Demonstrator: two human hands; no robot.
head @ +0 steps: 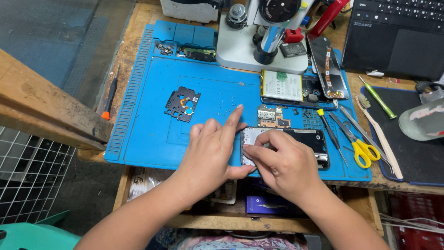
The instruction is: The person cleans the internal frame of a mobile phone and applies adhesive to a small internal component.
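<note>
Head view: both hands are working on an opened black smartphone body with its back cover off [296, 139], which is lying near the front edge of the blue silicone repair mat [148, 139], right of the mat's middle. The left hand [210, 150] is bracing the phone's left end, thumb under the lower corner, index finger stretched out toward the scatter of tiny screws [225, 110]; it is steadying, not closed around anything. The right hand [284, 164] is pinching with fingertips at the pale upper-left inner area of the phone; whether a small part is between them, I cannot tell. Judged step: seating or lifting a small internal piece. A next move would call for fine fingertip control while the body is kept flat. Yellow-handled scissors [365, 150] are lying by the mat's right front corner.
</note>
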